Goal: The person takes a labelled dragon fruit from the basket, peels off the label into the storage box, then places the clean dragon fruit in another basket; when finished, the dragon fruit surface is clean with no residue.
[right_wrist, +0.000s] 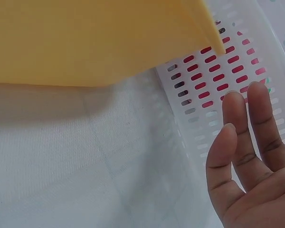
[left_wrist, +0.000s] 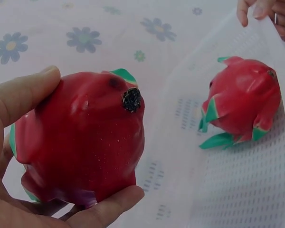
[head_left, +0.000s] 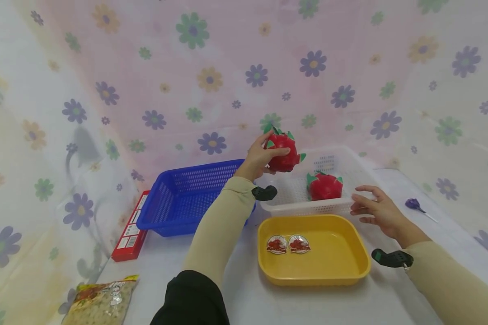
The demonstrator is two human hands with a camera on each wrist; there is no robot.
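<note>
A red dragon fruit with green-tipped scales (head_left: 283, 153) is held up by my left hand (head_left: 258, 158), above the gap between the blue and white baskets. In the left wrist view the thumb and fingers grip this dragon fruit (left_wrist: 85, 137) around its sides, its dark end spot facing out. A second dragon fruit (head_left: 326, 187) lies inside the white basket (head_left: 282, 208). My right hand (head_left: 374, 210) is at that basket's right front corner, fingers loosely extended. The right wrist view has its fingers (right_wrist: 240, 118) beside the perforated wall; whether they touch it I cannot tell.
In front of the white basket stands a yellow tray (head_left: 325, 253) with two round stickers. The blue basket (head_left: 168, 201) is to the left, beside a red box (head_left: 130, 232). A filled bag (head_left: 101, 302) lies front left, a purple wrapped lollipop (head_left: 415, 205) far right.
</note>
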